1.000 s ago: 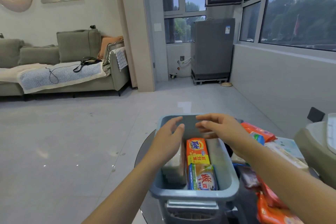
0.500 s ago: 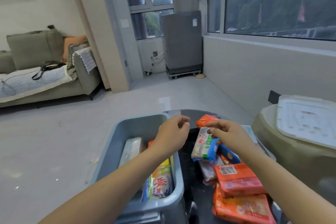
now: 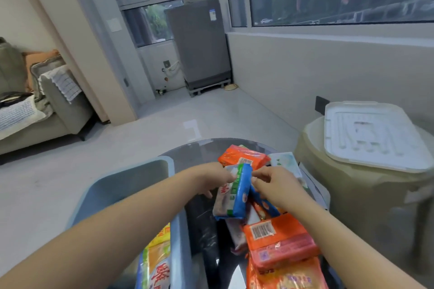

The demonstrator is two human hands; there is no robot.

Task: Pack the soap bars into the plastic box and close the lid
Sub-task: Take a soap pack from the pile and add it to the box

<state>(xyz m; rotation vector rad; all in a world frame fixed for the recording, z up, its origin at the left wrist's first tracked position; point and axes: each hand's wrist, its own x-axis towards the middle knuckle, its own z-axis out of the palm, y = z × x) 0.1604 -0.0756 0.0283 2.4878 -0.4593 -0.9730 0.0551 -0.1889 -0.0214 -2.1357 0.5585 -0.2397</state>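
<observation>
The round dark glass surface (image 3: 204, 230) carries everything, and the grey-blue plastic box (image 3: 131, 178) sits on its left part, open, with at least 2 wrapped bars (image 3: 156, 263) standing on edge inside, probably so more will fit beside them. The white lid (image 3: 373, 134) lies well apart on a beige stool to the right, set aside, I would guess, until packing is finished. On the right part of the surface is a loose heap of soap bars, orange packs (image 3: 279, 241) nearest the person and another orange one (image 3: 244, 157) at the far end. Above that heap both hands meet on 1 blue-and-white soap bar (image 3: 234, 191): the left hand (image 3: 211, 179) grips its left side, the right hand (image 3: 272, 185) pinches its upper right edge, and the bar is tipped up on edge (likely to match those already in the box). It is lifted just beside the box's right wall, not yet over the opening. Most bars remain outside.
</observation>
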